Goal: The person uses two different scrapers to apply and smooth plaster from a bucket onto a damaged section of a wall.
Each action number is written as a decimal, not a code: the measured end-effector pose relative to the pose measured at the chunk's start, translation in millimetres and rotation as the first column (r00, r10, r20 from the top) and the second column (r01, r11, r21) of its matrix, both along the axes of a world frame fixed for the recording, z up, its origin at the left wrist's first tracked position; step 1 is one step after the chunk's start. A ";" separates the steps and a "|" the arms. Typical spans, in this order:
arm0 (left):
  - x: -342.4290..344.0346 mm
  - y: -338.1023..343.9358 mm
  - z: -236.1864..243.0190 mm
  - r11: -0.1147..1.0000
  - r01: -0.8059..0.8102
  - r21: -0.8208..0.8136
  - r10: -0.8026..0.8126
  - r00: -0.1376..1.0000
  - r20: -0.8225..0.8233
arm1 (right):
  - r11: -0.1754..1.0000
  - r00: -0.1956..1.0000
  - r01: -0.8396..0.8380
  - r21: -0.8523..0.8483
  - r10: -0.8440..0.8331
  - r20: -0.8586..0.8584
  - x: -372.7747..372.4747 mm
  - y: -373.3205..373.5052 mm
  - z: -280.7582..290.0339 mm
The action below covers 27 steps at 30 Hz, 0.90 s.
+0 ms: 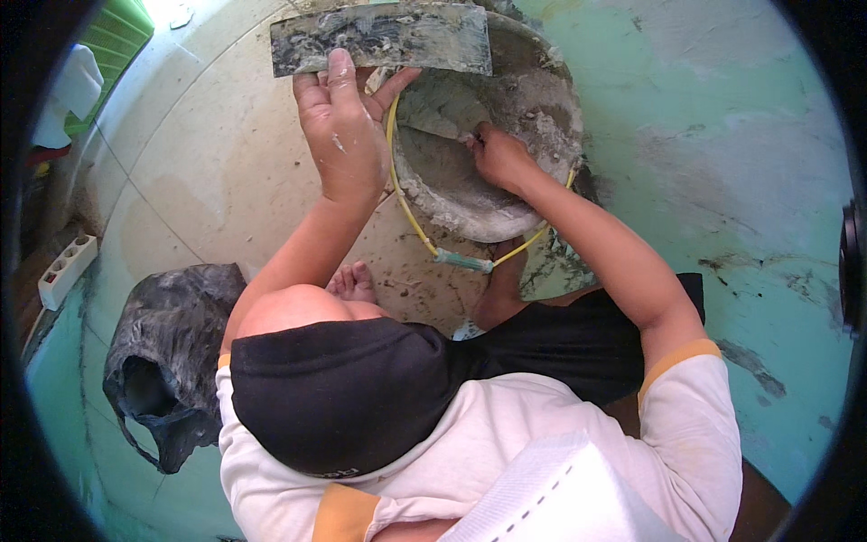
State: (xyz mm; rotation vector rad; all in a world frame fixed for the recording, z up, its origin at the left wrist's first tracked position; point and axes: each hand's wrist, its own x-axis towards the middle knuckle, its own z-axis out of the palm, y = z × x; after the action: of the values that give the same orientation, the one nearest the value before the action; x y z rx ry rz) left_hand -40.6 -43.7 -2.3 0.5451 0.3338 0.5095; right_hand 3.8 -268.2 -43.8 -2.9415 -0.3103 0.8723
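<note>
My left hand (348,135) grips a flat rectangular plate (384,43), smeared with dark and pale paste. It holds the plate by its near edge, thumb on the upper face, over the far left rim of a bucket. Inside that round, crusted bucket (510,221) my right hand (503,158) is closed on a trowel (438,122); the fist hides its handle. The grey blade points left against paste that coats the inner wall. A yellow bucket handle (408,213) with a green wrapped grip (464,261) hangs on the near side.
To the left a crumpled black plastic bag (185,321) lies on the stained tile floor (199,185). Beyond it are a white power strip (68,271) and a green slatted crate (113,50). A turquoise wall (722,194) with grey patches rises on the right. My bare feet flank the bucket's near side.
</note>
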 end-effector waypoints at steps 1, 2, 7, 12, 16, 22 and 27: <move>-1.5 -0.1 4.0 1.000 -0.005 0.012 0.005 1.000 -0.005 | 1.000 1.000 0.019 0.012 -0.018 -0.014 1.0 -1.2 -6.2; -2.6 -0.9 5.6 1.000 -0.009 0.021 0.009 1.000 -0.009 | 0.999 0.999 0.038 0.020 -0.037 -0.028 1.2 -1.3 -9.5; -1.1 -5.0 1.0 0.998 -0.014 0.059 0.015 1.000 -0.009 | 0.993 0.993 0.110 0.045 -0.108 -0.051 11.4 -10.3 -30.2; -1.8 -5.0 -0.9 0.995 -0.010 0.097 0.011 1.000 -0.014 | 0.991 0.995 0.092 0.099 -0.095 0.027 12.4 -10.0 -34.1; -2.7 -5.4 -0.3 0.995 -0.019 0.099 0.022 0.999 -0.030 | 0.974 0.993 0.119 0.192 -0.119 -0.010 10.5 -9.6 -14.4; -1.9 -1.6 2.3 0.998 -0.019 0.054 0.019 1.000 -0.004 | 0.975 0.997 0.072 0.210 -0.068 -0.028 12.1 -13.1 14.9; 4.1 21.8 5.1 0.991 -0.129 0.037 0.126 0.989 0.076 | 0.951 0.999 0.023 0.309 -0.010 -0.045 17.7 -28.9 39.6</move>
State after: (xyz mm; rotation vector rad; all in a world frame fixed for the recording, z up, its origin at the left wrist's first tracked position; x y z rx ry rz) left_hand -36.4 -21.9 2.8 0.5466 0.2896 0.6601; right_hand 21.5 -297.1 -4.2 -2.6297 -0.3807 0.8001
